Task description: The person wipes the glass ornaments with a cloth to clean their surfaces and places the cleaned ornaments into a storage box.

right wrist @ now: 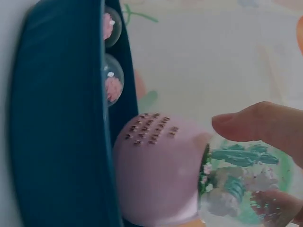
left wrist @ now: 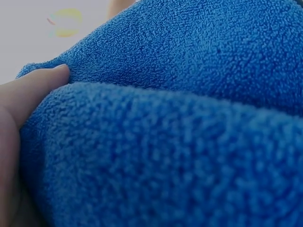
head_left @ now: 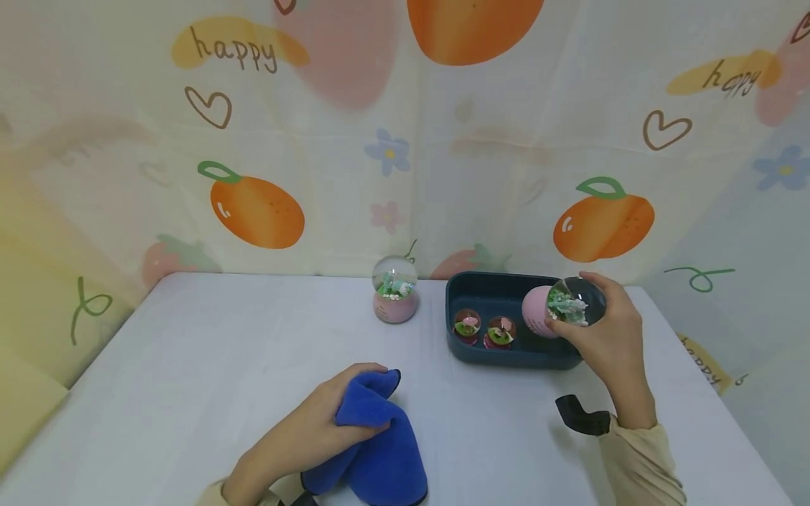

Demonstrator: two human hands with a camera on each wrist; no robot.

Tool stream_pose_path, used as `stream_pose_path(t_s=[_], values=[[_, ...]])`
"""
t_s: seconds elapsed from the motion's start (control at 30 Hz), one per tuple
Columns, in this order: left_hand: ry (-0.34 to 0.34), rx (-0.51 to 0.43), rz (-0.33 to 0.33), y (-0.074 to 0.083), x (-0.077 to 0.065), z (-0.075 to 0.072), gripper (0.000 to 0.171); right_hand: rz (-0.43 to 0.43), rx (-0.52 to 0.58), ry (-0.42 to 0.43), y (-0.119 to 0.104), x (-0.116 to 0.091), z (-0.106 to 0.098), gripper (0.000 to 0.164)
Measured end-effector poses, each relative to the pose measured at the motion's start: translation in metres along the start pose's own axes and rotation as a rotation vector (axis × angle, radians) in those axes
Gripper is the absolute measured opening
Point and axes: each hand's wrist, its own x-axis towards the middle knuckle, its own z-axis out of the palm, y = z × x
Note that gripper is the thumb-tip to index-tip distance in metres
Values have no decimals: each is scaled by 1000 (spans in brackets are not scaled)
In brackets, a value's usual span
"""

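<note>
Snow globe (head_left: 566, 307) held sideways at the tray (head_left: 515, 357); cloth (head_left: 387, 457) in the left hand (head_left: 316, 429)

Right hand (head_left: 610, 334): gripping the snow globe by its clear dome, thumb on the near side and fingers on the far side. Globe lies tilted on its side over the right end of the tray, pink base pointing left, dome to the right inside the grip. Rows of small dark lettering show on the base in the right wrist view; green and white figures show inside the dome. Whether the base touches the tray floor cannot be told for certain, since the tray wall hides its lower edge.

Left hand: closed around the blue cloth, thumb and fingers pinching a fold, the rest hanging down in front of the tray and to its left. In the left wrist view the fabric fills most of the field; pile looks thick.

Tray: dark blue-green, rounded corners, standing on the white table (head_left: 190, 365). In its left half, side by side: left small globe (head_left: 467, 325) and right small globe (head_left: 500, 332), each with pink and green inside.

Second snow globe (head_left: 395, 292): upright on the table, left of the tray and apart from it, pink base down.

Backdrop (head_left: 329, 176): pale, printed with oranges, hearts, flowers.
</note>
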Motion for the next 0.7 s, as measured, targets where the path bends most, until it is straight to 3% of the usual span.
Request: stream_pose_path(t_s=[0.3,0.47,0.7], values=[[-23,5,-9,-2,0,1,59,-33,-55,-136,12,1,6,79],[-28,8,-22,0,0,1,60,-10,-93,-220,18,2,8,83],[-38,4,-22,0,0,2,61,-16,-87,-309,23,3,12,83]])
